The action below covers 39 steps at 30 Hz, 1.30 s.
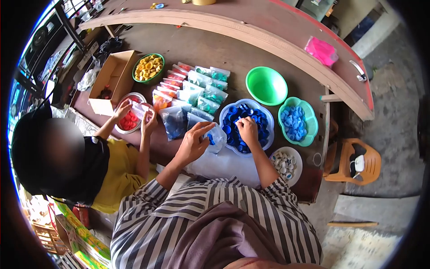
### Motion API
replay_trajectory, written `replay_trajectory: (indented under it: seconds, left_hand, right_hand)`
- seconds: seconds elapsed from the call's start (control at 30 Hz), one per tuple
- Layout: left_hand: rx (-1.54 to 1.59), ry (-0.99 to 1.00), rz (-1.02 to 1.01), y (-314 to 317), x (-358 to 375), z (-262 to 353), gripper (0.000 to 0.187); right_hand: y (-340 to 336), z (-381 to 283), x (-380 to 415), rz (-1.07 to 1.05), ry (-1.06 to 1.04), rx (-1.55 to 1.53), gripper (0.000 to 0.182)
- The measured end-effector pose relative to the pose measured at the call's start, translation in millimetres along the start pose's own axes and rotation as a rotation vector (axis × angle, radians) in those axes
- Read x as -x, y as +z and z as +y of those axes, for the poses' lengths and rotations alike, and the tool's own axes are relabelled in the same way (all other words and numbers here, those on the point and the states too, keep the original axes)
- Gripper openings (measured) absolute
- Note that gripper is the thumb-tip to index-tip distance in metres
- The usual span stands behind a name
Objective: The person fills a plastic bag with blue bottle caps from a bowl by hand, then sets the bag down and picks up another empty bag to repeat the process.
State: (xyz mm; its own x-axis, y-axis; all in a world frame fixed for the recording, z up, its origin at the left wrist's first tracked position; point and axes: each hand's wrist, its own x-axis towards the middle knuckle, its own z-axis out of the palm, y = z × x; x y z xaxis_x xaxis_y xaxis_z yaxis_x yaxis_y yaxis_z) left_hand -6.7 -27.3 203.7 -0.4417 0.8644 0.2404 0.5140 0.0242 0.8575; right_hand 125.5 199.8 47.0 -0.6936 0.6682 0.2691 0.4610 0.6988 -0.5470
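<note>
My left hand [193, 142] pinches the limp bag [218, 139] by its edge, likely the surest hold, beside the bowl [271, 127] where my half-curled right hand [247, 130], its catch hidden, meets stiff-looking, probably light caps [243, 110].

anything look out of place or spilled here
No clear spill: the dark blue caps by the right hand sit in their bowl. The pink plastic crumpled on the ledge looks stray, being apart from the filled bags. So does a red bit nearer the table's far side, too small to identify.
</note>
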Motion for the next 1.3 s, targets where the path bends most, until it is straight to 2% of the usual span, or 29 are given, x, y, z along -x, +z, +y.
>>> replay_trajectory:
  seconds: [0.03,0.13,0.17,0.2,0.27,0.33,0.4,0.53,0.6,0.67,0.73,0.93,1.0,1.03,1.2,1.27,1.3]
  left_hand:
    - [0.012,-0.012,-0.013,-2.0,-1.0,0.8,0.049]
    - [0.036,-0.046,-0.033,-2.1,-2.6,2.1,0.049]
    - [0.043,-0.044,-0.002,1.5,-2.0,2.2,0.049]
    - [0.053,-0.042,0.029,5.2,-1.1,2.5,0.049]
    - [0.093,-0.079,0.028,12.3,2.2,4.8,0.049]
    - [0.134,-0.118,0.025,16.5,2.2,5.9,0.049]
    - [0.126,-0.103,0.022,16.4,1.7,5.1,0.049]
    - [0.065,-0.076,-0.001,8.9,-7.0,-0.3,0.049]
    - [0.053,-0.059,-0.006,8.8,-11.2,-0.3,0.049]
    - [0.040,-0.046,-0.004,9.4,-13.7,1.8,0.049]
    - [0.131,-0.145,-0.033,12.0,-14.0,6.9,0.049]
    - [0.105,-0.158,-0.077,14.1,-18.4,2.1,0.051]
    - [0.103,-0.165,-0.089,15.2,-21.6,3.8,0.051]
    - [0.125,-0.177,-0.079,16.8,-23.8,4.6,0.049]
    - [0.201,-0.197,-0.080,22.8,-33.3,5.5,0.047]
    - [0.211,-0.226,-0.101,22.3,-36.0,8.3,0.047]
    - [0.210,-0.228,-0.100,22.1,-36.3,9.9,0.046]
  right_hand:
    - [2.5,-3.9,-1.6,-0.019,-0.014,0.126,0.017]
    - [9.1,-7.8,-2.8,-0.055,0.031,0.216,0.017]
    - [8.2,-6.0,-1.7,0.037,-0.032,0.197,0.018]
    - [9.2,-0.8,-1.1,0.039,-0.025,0.200,0.018]
    - [10.1,11.3,0.1,-0.014,0.162,-0.125,0.019]
    - [-1.9,22.7,2.9,-0.039,0.179,-0.214,0.018]
    - [-13.3,29.8,8.5,0.018,0.223,-0.023,0.014]
    - [-25.5,33.8,3.9,0.127,0.151,0.016,0.011]
    - [-20.9,28.3,0.5,0.109,0.019,0.007,0.010]
    - [-12.6,17.6,-1.4,0.055,-0.019,-0.006,0.011]
    - [-1.6,7.6,-0.1,-0.002,0.003,0.093,0.017]
    - [-1.0,1.3,1.1,-0.011,0.071,0.081,0.022]
    - [-5.5,9.8,-2.2,-0.005,0.136,-0.347,0.021]
    - [-15.7,3.7,-4.0,0.037,0.143,-0.437,0.019]
    - [-88.7,-73.4,-3.9,0.245,0.163,-0.648,0.021]
    - [-102.4,-104.0,4.2,0.374,0.027,-0.672,0.019]
    - [-109.2,-117.2,6.6,0.302,-0.053,-0.636,0.019]
